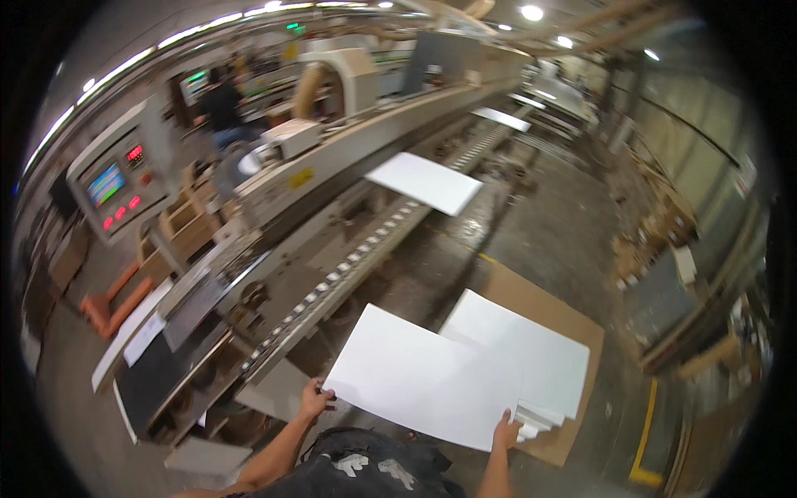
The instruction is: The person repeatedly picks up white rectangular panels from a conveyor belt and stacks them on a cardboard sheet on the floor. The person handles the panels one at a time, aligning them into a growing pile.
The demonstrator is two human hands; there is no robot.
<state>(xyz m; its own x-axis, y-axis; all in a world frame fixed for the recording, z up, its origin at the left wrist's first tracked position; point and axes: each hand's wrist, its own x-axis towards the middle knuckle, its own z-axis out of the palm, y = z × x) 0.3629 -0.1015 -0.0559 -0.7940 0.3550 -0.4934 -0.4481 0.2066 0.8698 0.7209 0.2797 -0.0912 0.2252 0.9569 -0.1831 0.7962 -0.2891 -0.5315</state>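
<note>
At six o'clock you held a large white panel (423, 378) in both hands, your left hand (315, 400) grasping its left corner at seven and your right hand (506, 432) its right end at five. Between four and five o'clock, partly covered by it, lay more white panels (535, 349) on brown cardboard (515, 290), while another panel (425, 183) rested over the track (344, 267) near twelve.

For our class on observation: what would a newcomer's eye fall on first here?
Probably the white panel in the left hand and right hand, low centre. Beyond it, another panel lies across the conveyor; at upper left, a control box glows blue and red.
</note>
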